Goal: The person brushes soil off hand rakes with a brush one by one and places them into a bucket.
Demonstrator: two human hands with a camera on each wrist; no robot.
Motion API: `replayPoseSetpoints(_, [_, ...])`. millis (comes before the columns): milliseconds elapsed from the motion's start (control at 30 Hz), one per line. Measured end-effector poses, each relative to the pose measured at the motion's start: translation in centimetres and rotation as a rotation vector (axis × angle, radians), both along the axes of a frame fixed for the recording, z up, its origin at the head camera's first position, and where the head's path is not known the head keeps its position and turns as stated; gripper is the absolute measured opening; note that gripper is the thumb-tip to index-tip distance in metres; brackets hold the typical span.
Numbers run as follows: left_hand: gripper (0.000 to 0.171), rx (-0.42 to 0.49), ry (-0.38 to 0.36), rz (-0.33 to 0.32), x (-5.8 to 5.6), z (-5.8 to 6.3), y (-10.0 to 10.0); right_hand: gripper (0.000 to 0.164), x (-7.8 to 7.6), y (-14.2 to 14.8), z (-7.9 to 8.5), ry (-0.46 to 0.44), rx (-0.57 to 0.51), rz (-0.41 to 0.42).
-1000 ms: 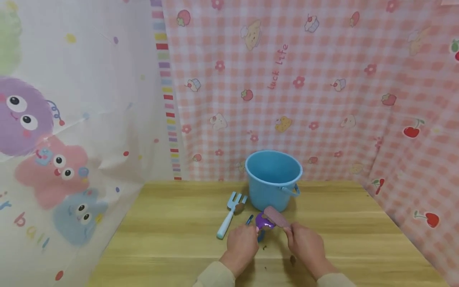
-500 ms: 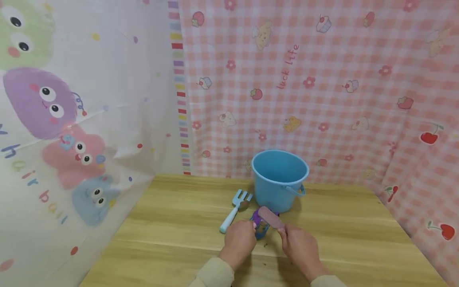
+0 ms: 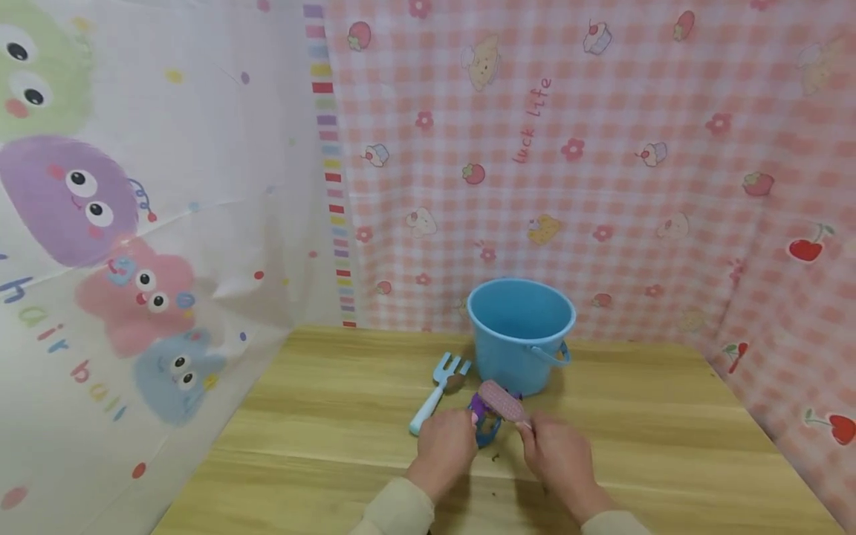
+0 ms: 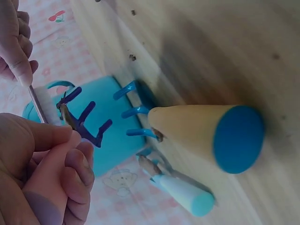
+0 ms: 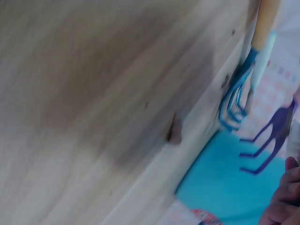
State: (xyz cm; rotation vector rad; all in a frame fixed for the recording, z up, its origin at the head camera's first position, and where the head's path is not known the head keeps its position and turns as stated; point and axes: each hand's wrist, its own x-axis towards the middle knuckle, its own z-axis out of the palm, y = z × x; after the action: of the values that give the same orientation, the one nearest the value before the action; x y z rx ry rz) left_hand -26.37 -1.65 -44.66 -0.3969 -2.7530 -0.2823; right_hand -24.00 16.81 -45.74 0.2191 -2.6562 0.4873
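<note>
My left hand [image 3: 448, 449] grips the pink handle of a purple toy garden rake [image 4: 86, 123], its tines pointing toward the bucket. A brown bit clings to the purple head in the left wrist view. My right hand [image 3: 560, 455] holds a pink brush [image 3: 503, 402] by its handle, its head over the purple rake; whether the bristles touch cannot be told. Beneath the rake, a blue hand rake [image 4: 199, 129] with a wooden handle lies on the table, largely hidden by my left hand in the head view.
A blue bucket [image 3: 511, 364] stands upright behind the hands. Left of it lies a light blue fork [image 3: 428, 409] with a brown piece [image 3: 456, 383] at its tines. Crumbs and a brown fragment [image 5: 175, 131] lie on the wooden table [image 3: 321, 416]. Patterned cloth [image 3: 414, 186] hangs behind.
The purple rake has tilted, its broad face turning away from the head view. The brush has shifted slightly left across it. The head view itself has swung a little left.
</note>
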Motion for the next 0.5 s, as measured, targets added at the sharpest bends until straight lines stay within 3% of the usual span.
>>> replayPoseSetpoints(100, [0.023, 0.018, 0.001, 0.005, -0.21, 0.22, 0.03, 0.031, 0.31, -0.7, -0.11, 0.02, 0.016, 0.015])
replayPoseSetpoints(300, [0.022, 0.064, -0.043, 0.003, -0.27, 0.17, 0.07, 0.03, 0.36, -0.51, -0.51, 0.031, 0.031, -0.031])
replayPoseSetpoints(500, [0.025, 0.04, -0.044, -0.005, -0.13, -0.03, 0.19, 0.03, 0.25, 0.11, -0.64, 0.003, 0.025, -0.032])
